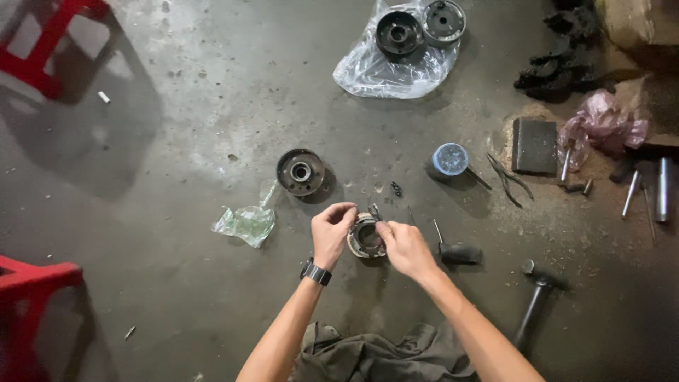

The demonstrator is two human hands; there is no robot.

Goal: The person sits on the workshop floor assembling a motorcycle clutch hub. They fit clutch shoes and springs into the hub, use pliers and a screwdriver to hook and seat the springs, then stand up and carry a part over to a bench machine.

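- A round, grimy metal clutch-like assembly (366,237) with curved shoes around an open centre sits on the stained concrete floor (177,141), gripped from both sides.
- The left hand (332,232), a dark watch (315,272) on its wrist, pinches the part's upper left rim with curled fingers; the right hand (404,246) clasps its right edge, thumb and fingers pressed to the rim.
- Just beyond the left hand lies a dark round metal drum with a central hub (300,172); left of it, a crumpled clear greenish plastic bag (245,223).
- Just right of the right hand rests a short black-handled tool (456,252), and farther right a dark metal hammer (539,293).
- Beyond the right hand stand a small blue-lidded tub (450,159) and thin dark pliers (509,179).
- Far ahead, two more round metal parts lie on a clear plastic sheet (392,67).
- A grey-brown crumpled rag (382,354) lies between the forearms; nothing blocks the part.
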